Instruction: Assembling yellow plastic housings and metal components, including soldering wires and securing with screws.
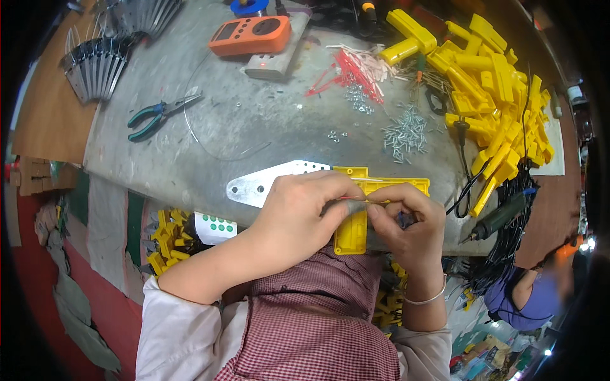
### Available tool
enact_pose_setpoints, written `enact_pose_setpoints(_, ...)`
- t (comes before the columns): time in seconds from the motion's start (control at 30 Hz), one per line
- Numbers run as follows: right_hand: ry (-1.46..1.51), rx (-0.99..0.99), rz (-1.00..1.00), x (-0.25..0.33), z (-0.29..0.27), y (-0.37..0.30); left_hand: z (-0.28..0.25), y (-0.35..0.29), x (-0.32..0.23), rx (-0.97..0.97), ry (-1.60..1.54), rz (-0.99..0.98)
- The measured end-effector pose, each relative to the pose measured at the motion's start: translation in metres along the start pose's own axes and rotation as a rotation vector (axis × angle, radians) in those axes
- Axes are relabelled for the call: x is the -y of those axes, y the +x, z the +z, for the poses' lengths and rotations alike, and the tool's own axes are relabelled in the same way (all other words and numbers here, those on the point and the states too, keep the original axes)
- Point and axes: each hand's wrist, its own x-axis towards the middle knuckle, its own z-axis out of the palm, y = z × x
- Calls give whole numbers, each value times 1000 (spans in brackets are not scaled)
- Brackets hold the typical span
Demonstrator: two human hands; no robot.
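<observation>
A yellow plastic housing half, shaped like a pistol grip, lies hollow side up at the near table edge. A silver tapered metal plate with holes extends from its left end. Over the housing, my left hand is closed in a pinch, a bit of thin red wire showing between its fingers. My right hand pinches right beside it, fingertips almost touching the left ones; what it grips is too small to make out. A thin white wire runs along the housing's upper channel.
Beyond my hands lie screws, nuts and red and white wires. Yellow housings heap at right, near a dark electric screwdriver. Pliers, an orange multimeter and a power strip stand farther left.
</observation>
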Motion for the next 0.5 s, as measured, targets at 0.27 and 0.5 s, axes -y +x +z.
enact_pose_setpoints(0.27,22,75,-31,2,-5,4,0,-5,6,-59,110,203)
enact_pose_setpoints(0.5,480,364,469,3,-16,20,-2,-3,10,-77,353,477)
